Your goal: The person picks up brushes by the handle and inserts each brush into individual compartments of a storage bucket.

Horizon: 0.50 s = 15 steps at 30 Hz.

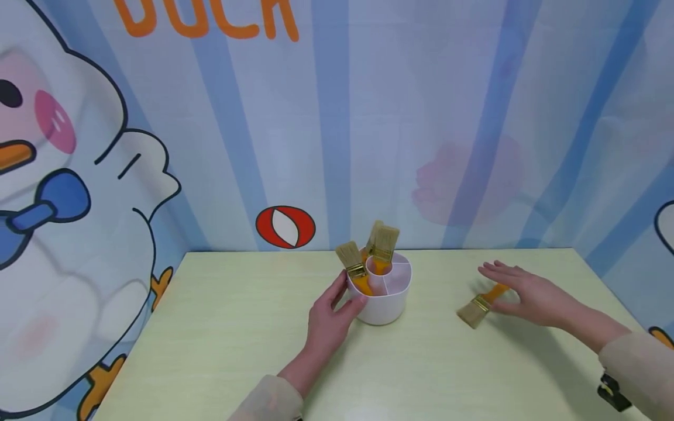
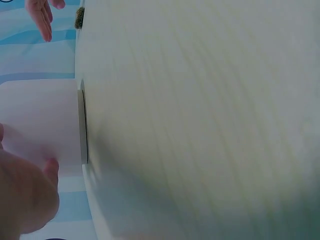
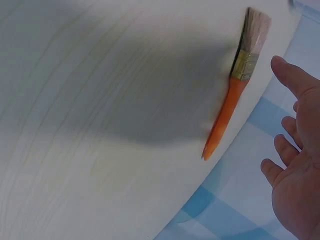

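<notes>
A white divided holder [image 1: 381, 310] stands upright near the table's back edge. Several paintbrushes, among them one with an orange handle [image 1: 362, 285], stand in it with bristles up. My left hand [image 1: 327, 321] holds the holder by its left side, the thumb on the front wall; the left wrist view also shows this hand [image 2: 27, 192] against the white wall. Off to the right, another paintbrush [image 1: 476, 308] lies flat on the table, bristles toward the front left. My right hand [image 1: 537, 297] hovers just above its orange handle [image 3: 225, 115], fingers extended and apart from it.
The pale wooden table [image 1: 237, 339] ends at a printed backdrop [image 1: 379, 117] with blue stripes and a cartoon duck. A side panel of the backdrop rises along the table's right edge, beyond the loose brush.
</notes>
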### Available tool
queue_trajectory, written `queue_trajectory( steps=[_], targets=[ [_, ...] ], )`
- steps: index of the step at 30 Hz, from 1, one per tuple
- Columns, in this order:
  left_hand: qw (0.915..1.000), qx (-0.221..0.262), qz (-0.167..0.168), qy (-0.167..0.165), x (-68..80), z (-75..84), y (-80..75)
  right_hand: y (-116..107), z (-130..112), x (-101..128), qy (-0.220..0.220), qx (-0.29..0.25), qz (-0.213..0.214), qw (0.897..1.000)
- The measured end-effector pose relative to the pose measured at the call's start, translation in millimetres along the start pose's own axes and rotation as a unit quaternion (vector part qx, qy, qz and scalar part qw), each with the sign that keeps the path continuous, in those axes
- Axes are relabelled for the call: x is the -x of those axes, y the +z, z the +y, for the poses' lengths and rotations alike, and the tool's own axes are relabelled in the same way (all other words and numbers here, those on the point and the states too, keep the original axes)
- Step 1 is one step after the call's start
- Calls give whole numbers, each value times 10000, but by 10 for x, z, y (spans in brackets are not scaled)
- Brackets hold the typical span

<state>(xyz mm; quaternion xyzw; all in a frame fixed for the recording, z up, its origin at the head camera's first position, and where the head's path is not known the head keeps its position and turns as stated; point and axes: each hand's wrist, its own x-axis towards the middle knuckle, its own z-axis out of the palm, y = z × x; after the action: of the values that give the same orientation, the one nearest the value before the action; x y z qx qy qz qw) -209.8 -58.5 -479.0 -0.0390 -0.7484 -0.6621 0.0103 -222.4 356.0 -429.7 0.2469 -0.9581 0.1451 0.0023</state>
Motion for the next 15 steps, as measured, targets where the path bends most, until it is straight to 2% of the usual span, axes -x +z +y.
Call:
queue_trajectory(
  steps=[4,9,15],
  targets=[
    [10000,-22,-23,-7,-6,-4,-2,15,59,-10,-37,215,-197,9996],
    [10000,-19,-33,-26,-15,-7,-5,95,168,-1,-39,195,-353,9992],
    [10000,20,-59,-7,-17,-2,-14,226,270,48,-40,152,-322,9994]
  ],
)
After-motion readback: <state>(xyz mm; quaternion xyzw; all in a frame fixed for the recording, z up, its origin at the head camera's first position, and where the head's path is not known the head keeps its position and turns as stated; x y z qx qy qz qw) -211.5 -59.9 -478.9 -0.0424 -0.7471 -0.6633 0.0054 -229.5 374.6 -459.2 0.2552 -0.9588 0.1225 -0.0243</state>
